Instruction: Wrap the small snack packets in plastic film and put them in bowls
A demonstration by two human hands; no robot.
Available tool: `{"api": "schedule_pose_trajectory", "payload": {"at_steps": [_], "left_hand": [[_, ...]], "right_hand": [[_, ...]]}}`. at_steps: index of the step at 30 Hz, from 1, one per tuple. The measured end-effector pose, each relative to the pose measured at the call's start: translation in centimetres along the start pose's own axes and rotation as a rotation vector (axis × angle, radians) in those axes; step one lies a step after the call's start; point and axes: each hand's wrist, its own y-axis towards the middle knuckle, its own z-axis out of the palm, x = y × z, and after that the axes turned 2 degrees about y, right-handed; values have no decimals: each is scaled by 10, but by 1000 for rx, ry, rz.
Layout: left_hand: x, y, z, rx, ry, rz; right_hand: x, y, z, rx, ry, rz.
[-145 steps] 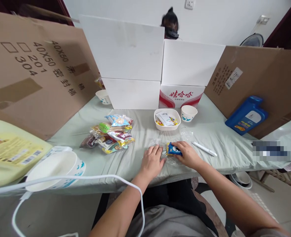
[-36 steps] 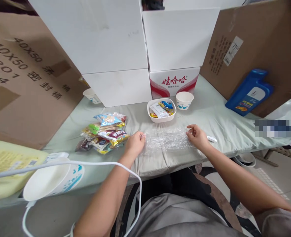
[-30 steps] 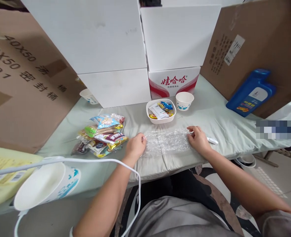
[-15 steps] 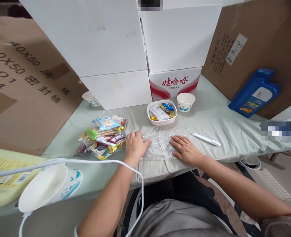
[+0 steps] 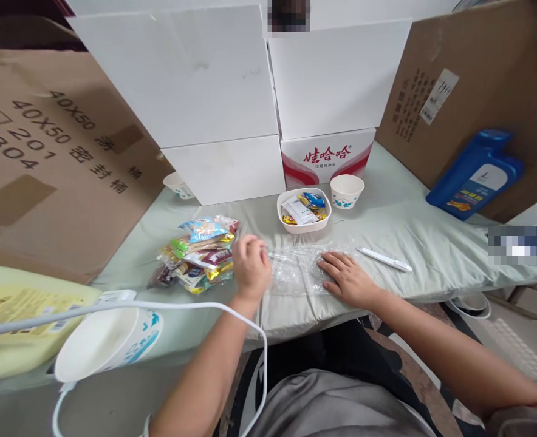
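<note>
A crinkled clear plastic sheet [image 5: 296, 270] lies at the front of the cloth-covered table, between my hands. My right hand [image 5: 348, 280] rests flat on its right side with the fingers stretched out. At the left edge of the sheet, my left hand [image 5: 251, 267] is raised a little, its fingers curled in and pinched on the sheet's edge; the fingertips are partly hidden. Just left of that hand sits a pile of packaged snacks [image 5: 200, 255]. Beyond the sheet, a white bowl [image 5: 304, 228] holds several small packets. A white utility knife [image 5: 384, 259] lies to the right of my right hand.
Paper cups stand by the white boxes [image 5: 218, 79]: one cup [image 5: 347, 192] beside the bowl. Another paper cup [image 5: 145, 340] with a white cable [image 5: 181, 305] is at front left. A blue bottle [image 5: 475, 176] leans against the right cardboard box [image 5: 460, 54].
My left hand has gone from lying flat with fingers spread to curled and slightly lifted at the sheet's edge. The sheet looks flatter. My right hand stays on it.
</note>
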Motion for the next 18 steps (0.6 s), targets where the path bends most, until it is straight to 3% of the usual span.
{"api": "schedule_pose_trajectory", "payload": {"at_steps": [3, 6, 9, 12, 14, 18], "left_hand": [[-22, -29, 9, 340, 19, 395], [-34, -53, 23, 537, 108, 503], [-32, -63, 31, 571, 196, 475], [-29, -62, 33, 573, 201, 469], [-30, -61, 33, 568, 188, 469], [-28, -60, 21, 517, 159, 435]], "right_hand": [[1, 1, -1, -11, -3, -14], [-9, 5, -9, 38, -9, -27], [-29, 10, -26, 60, -64, 120], [-41, 9, -43, -78, -93, 261], [-37, 3, -49, -129, -8, 150], [-17, -22, -46, 54, 171, -196]]}}
